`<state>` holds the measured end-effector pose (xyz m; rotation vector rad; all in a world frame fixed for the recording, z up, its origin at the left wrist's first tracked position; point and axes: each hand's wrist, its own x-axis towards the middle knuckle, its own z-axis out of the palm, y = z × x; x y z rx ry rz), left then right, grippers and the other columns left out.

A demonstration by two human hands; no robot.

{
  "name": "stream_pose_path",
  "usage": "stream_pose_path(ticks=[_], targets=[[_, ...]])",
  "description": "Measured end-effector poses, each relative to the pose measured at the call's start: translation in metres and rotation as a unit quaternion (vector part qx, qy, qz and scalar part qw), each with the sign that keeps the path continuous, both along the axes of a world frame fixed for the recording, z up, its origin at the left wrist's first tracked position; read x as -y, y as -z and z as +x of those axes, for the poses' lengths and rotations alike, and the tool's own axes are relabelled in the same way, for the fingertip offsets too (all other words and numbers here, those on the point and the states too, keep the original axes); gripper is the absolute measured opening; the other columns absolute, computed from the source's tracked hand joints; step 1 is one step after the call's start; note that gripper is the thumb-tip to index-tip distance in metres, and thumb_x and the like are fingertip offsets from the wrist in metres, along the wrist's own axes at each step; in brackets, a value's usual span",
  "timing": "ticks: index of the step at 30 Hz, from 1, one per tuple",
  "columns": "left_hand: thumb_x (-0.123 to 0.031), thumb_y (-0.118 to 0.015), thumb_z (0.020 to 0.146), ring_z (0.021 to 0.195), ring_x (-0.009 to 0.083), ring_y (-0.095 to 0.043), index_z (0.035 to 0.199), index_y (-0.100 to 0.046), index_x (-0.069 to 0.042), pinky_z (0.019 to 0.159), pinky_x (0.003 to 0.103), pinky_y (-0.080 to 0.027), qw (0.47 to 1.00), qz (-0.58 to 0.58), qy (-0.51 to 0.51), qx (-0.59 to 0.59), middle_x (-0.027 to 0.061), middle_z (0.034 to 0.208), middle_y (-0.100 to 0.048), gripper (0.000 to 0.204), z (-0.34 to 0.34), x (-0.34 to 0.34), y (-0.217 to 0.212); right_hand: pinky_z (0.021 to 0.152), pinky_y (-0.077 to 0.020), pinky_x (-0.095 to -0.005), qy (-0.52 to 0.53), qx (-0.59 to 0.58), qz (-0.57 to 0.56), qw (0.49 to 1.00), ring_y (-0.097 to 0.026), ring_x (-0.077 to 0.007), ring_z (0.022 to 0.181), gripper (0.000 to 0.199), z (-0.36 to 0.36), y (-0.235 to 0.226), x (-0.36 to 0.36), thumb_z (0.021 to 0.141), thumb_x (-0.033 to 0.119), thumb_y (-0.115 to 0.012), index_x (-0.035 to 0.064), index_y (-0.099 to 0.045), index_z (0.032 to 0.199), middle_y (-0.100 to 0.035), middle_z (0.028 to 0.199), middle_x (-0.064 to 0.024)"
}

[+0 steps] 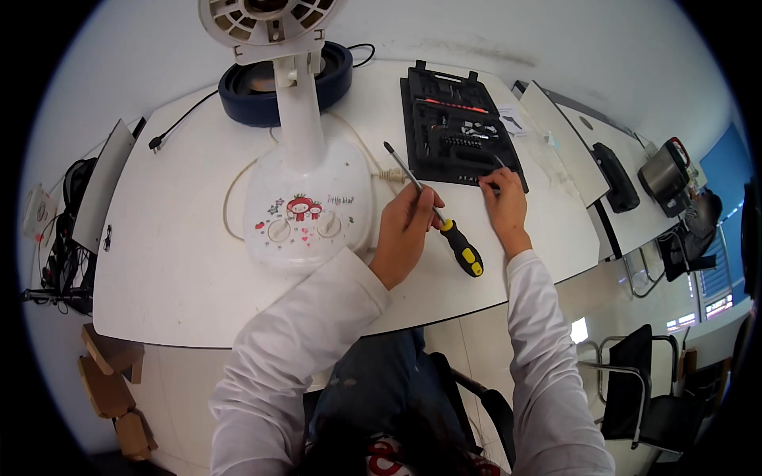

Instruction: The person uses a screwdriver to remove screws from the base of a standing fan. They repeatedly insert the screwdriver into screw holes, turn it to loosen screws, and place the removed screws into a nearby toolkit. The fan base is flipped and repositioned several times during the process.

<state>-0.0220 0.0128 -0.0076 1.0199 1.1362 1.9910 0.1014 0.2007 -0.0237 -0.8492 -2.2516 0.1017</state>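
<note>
My left hand (407, 230) is closed around the metal shaft of a screwdriver (463, 252) with a black and yellow handle. The tool slants, its tip up toward the far left and its handle toward me. At the front edge of an open black tool case (468, 170), the fingers of my right hand (506, 208) are pinched together; what they grip, if anything, is too small to make out. Bits, sockets and a red-marked strip sit in the case. Left of my hands stands a white fan base (305, 214) with two knobs, a post and an uncovered round fan head (274, 24).
Behind the post lies a dark blue round part (238, 99). A black plug (156, 143) and cords run over the white table (175, 262). Further right are a black case (615, 178) and a metal appliance (665, 170) on another table. Chairs (635, 389) and cardboard boxes (107, 385) stand below.
</note>
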Motion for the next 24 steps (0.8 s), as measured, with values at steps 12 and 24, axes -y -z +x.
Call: stream_pose_path(ticks=[12,24], targets=[[-0.029,-0.042,0.099,0.063,0.0080,-0.049,0.088,-0.054,-0.001,0.066,0.022,-0.041,0.999,-0.034,0.003,0.008,-0.0014,0.063,-0.040,0.033,0.002,0.002,-0.008,0.067,-0.0485,-0.0296,-0.019,-0.070,-0.074,0.995,-0.060,-0.0208,0.078,0.009,0.004,0.003,-0.007,0.080,0.010,-0.064,0.0091,-0.069,0.087,-0.063,0.090,-0.0032],[-0.031,-0.043,0.099,0.065,0.0067,-0.053,0.088,-0.055,-0.003,0.062,0.020,-0.037,0.999,-0.034,-0.015,-0.001,0.0002,0.071,-0.052,0.032,0.000,0.004,-0.004,0.062,-0.0467,-0.0265,-0.028,-0.156,-0.101,0.982,-0.060,-0.0160,0.070,0.010,0.001,0.010,-0.011,0.084,0.010,-0.062,0.0078,-0.068,0.092,-0.065,0.086,-0.0053]])
